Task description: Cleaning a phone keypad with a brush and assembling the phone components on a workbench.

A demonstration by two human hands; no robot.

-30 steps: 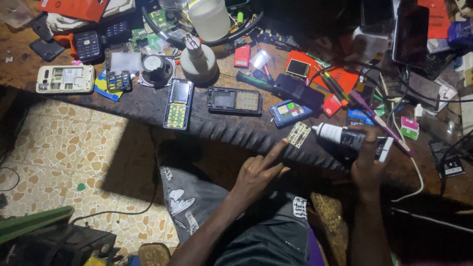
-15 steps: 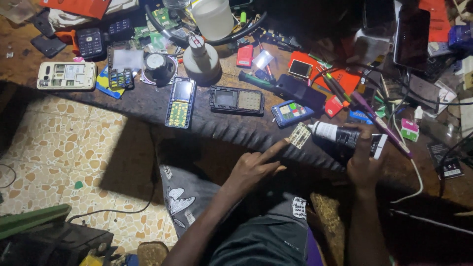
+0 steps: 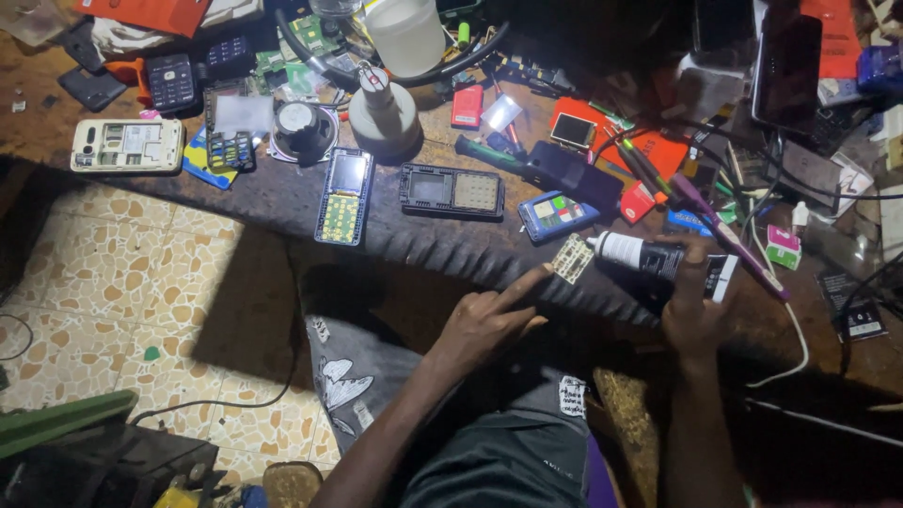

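Pressing a forefinger onto the small keypad sheet [image 3: 572, 258] at the desk's [image 3: 282, 193] near edge, the left hand [image 3: 484, 325] has barely shifted, while the right hand [image 3: 691, 315] stays clamped around the white-tipped bottle [image 3: 649, 254].

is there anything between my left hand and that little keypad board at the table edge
Nothing visible stands between them. The left hand points its forefinger at the small keypad board, its tip just short of it or touching. The white-tipped tube in the right hand lies on the board's far side.
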